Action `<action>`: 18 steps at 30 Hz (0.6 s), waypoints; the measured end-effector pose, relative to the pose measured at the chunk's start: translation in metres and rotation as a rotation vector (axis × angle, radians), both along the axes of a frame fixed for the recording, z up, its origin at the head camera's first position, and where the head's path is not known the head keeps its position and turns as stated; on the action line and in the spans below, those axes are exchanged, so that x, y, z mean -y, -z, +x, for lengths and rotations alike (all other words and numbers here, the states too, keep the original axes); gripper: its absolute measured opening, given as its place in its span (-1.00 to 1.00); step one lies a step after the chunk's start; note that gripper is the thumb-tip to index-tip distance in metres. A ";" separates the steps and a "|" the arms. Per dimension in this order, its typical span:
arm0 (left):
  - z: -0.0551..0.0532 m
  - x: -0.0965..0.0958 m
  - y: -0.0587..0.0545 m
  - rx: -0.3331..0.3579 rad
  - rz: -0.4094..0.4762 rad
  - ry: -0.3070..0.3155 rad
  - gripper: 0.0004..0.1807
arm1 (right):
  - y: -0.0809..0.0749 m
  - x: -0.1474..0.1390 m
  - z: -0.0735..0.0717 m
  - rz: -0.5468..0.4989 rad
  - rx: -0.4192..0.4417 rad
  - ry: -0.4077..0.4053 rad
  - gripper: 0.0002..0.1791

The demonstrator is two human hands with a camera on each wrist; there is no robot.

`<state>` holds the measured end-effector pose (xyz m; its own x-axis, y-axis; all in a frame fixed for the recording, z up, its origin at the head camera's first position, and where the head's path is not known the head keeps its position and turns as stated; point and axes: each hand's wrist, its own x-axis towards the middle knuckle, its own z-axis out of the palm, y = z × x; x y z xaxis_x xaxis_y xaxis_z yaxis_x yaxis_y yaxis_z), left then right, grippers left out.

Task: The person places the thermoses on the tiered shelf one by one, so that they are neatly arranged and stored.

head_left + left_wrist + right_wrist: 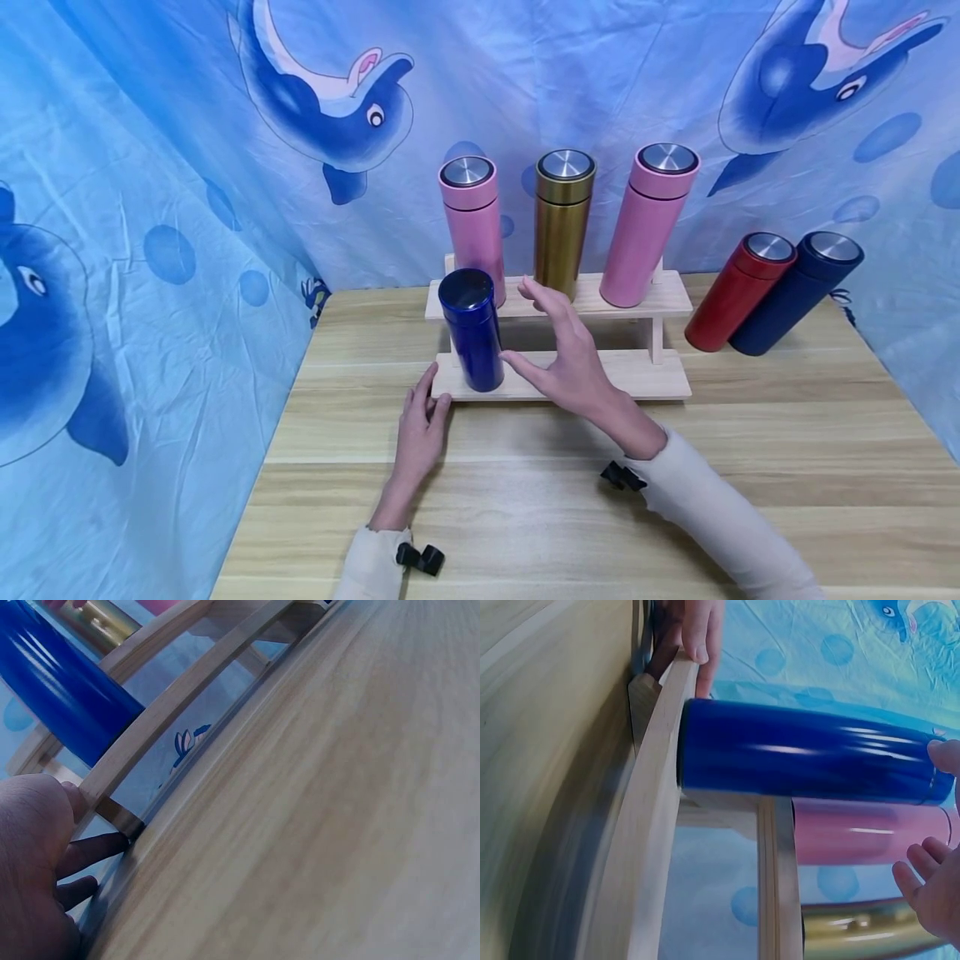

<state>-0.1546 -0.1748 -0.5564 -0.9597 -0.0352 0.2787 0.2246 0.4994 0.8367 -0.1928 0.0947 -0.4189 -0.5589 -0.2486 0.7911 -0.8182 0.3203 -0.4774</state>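
A glossy blue bottle [472, 333] [52, 682] [802, 750] stands upright at the left end of the lower shelf of a two-tier wooden rack [637, 375] [172, 705] [652, 825]. My right hand [558, 350] [930, 892] hovers just right of it, fingers spread and holding nothing; the thumb is close to the bottle's side. My left hand [423, 425] [37, 870] [694, 626] lies on the table with fairly straight fingers pressed against the shelf's front left corner.
On the upper shelf stand a pink bottle [472, 217], a gold bottle [562, 221] and another pink bottle [645, 225]. A red bottle [738, 287] and a navy bottle [795, 292] stand on the wooden table [525, 517] at right. Blue dolphin cloth surrounds the table.
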 end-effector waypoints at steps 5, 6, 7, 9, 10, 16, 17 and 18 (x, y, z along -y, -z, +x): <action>0.001 0.001 0.000 0.006 -0.001 -0.006 -0.37 | -0.002 -0.012 0.003 -0.011 -0.016 0.014 0.12; 0.002 0.001 0.000 0.006 0.000 -0.008 -0.37 | -0.002 -0.015 0.004 -0.015 -0.019 0.021 0.12; 0.002 0.001 0.000 0.005 0.000 -0.009 -0.37 | -0.002 -0.017 0.005 -0.017 -0.021 0.028 0.12; 0.002 0.001 0.001 0.003 0.002 -0.011 -0.37 | -0.002 -0.022 0.006 -0.024 -0.028 0.045 0.12; 0.002 0.002 0.001 0.002 0.002 -0.011 -0.37 | -0.001 -0.024 0.006 -0.028 -0.035 0.055 0.12; 0.002 0.001 0.000 0.011 0.009 -0.001 -0.37 | 0.004 -0.043 0.009 -0.060 -0.027 0.101 0.10; 0.002 0.001 0.000 0.010 0.012 0.001 -0.37 | 0.005 -0.048 0.009 -0.066 -0.022 0.107 0.08; 0.002 0.001 0.000 0.009 0.014 0.002 -0.37 | 0.005 -0.052 0.009 -0.068 -0.019 0.115 0.05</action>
<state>-0.1524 -0.1755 -0.5561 -0.9622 -0.0367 0.2698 0.2185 0.4869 0.8457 -0.1833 0.1464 -0.4243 -0.5650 -0.1290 0.8149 -0.7873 0.3798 -0.4857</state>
